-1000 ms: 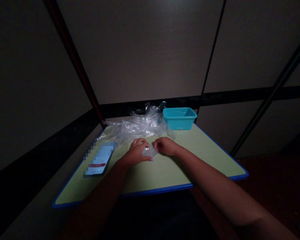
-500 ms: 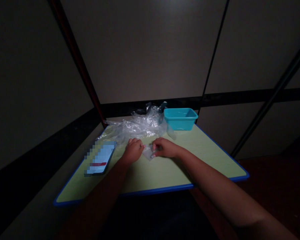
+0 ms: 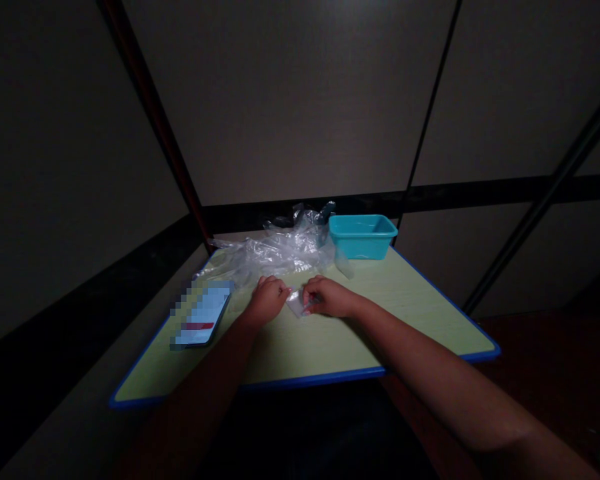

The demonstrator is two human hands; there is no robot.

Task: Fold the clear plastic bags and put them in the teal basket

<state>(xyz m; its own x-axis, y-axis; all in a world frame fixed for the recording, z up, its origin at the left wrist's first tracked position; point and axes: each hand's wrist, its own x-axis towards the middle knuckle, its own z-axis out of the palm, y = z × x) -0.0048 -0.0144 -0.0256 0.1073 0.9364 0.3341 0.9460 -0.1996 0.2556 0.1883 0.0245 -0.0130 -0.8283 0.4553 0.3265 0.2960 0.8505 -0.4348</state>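
Note:
A small clear plastic piece [image 3: 296, 304], perhaps a bag or film, is stretched between my two hands just above the middle of the table. My left hand [image 3: 269, 298] pinches its left edge between thumb and fingers. On the other side my right hand [image 3: 327, 297] is closed on its right part, fingertips pressed together. Beyond the hands lies a loose heap of crumpled clear plastic [image 3: 285, 250]. Whether anything sits inside the small piece is too dim to make out.
A turquoise plastic basket [image 3: 364, 247] stands at the back right of the pale table [image 3: 420, 320], which has a blue edge. At the left lies a phone [image 3: 205, 313], partly blurred out. Wall panels [image 3: 300, 120] rise close behind the table.
My hands have stayed in nearly the same place. The small plastic piece has tilted slightly and now catches more light, and my right fingers have shifted a little on it.

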